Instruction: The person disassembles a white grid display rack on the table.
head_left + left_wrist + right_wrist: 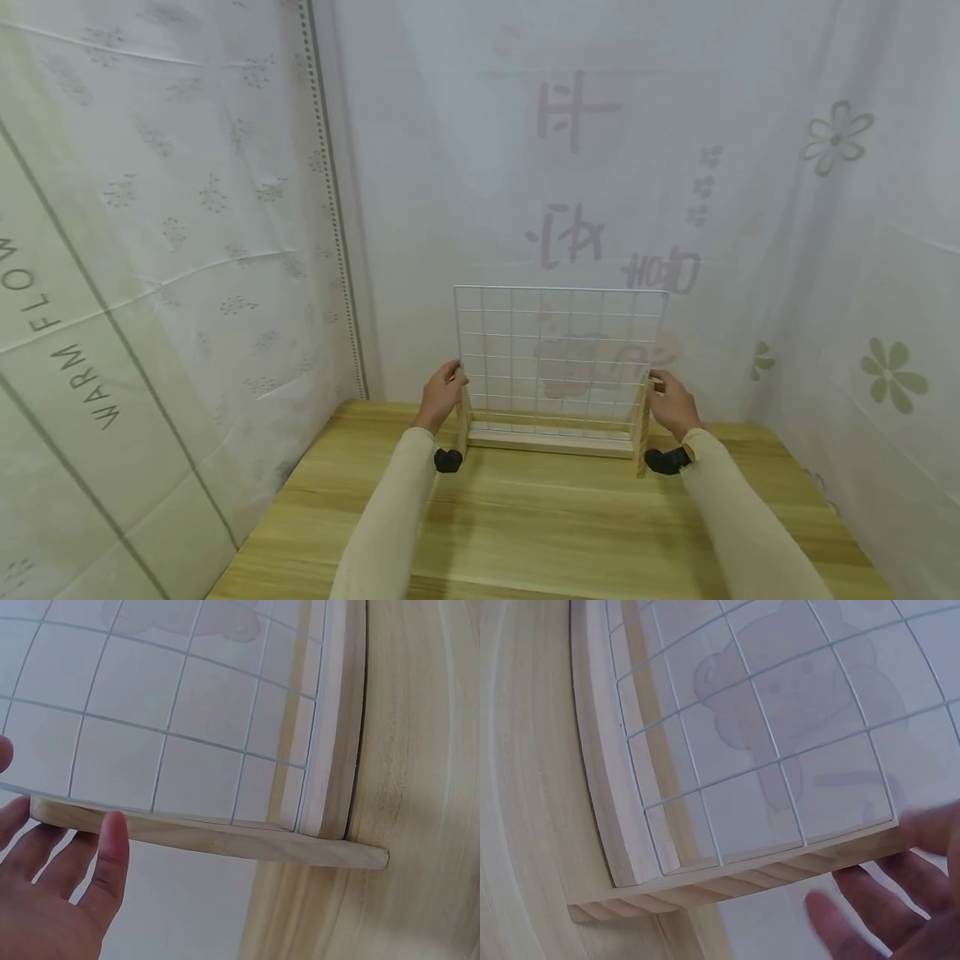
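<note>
A white wire grid panel (558, 358) stands upright in a wooden stand, between two wooden side pieces. At the left side piece (225, 840), my left hand (442, 393) holds the upper end, its fingers along the outer face. My right hand (673, 404) grips the top of the right side piece (735, 881), with some fingers bent beneath its outer edge. Between the sides runs a pale wooden crossbar (551, 442), low down along the grid's bottom edge. The right thumb is only partly visible in the right wrist view.
The stand rests near the back of a wood-grain table (540, 533). Behind it hangs a pale printed curtain (450, 183), and another patterned curtain (172, 250) covers the left side. Black wrist devices (663, 461) sit by both cuffs.
</note>
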Action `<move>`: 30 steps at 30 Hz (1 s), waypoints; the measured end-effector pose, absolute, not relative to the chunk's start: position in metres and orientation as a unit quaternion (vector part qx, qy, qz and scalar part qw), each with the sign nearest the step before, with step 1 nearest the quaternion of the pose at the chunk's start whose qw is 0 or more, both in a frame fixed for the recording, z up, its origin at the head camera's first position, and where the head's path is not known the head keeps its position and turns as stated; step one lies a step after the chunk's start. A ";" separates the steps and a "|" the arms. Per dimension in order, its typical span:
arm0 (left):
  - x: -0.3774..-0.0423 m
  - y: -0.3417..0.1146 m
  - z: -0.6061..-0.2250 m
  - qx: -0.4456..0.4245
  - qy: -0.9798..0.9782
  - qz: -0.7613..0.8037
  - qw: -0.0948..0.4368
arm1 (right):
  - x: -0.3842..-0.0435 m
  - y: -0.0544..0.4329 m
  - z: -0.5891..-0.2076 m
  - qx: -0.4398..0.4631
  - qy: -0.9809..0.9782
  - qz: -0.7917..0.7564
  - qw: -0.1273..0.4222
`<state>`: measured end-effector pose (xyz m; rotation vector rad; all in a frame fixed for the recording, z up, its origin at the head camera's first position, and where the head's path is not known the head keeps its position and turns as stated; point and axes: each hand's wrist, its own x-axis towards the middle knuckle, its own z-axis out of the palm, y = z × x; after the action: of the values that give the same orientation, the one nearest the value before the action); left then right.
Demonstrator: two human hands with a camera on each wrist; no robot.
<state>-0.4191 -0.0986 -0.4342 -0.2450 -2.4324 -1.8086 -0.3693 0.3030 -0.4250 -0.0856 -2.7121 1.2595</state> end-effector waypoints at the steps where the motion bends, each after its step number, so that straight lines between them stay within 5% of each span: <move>1: -0.418 -0.099 -0.434 -0.080 -0.795 -0.600 0.047 | -0.370 0.302 -0.426 -0.031 -0.904 0.418 0.087; 7: -0.416 -0.102 -0.438 -0.070 -0.793 -0.604 0.042 | -0.371 0.300 -0.428 -0.056 -0.889 0.435 0.135; 22: -0.402 -0.117 -0.444 -0.072 -0.830 -0.541 0.116 | -0.372 0.303 -0.428 -0.053 -0.877 0.466 0.107; 30: -0.375 -0.133 -0.451 -0.090 -0.826 -0.544 0.117 | -0.378 0.292 -0.440 -0.062 -0.867 0.464 0.172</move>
<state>-0.3749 -0.1332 -0.4511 -0.2627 -2.4165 -1.5929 -0.3781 0.2922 -0.4401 -0.1749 -2.4602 1.3186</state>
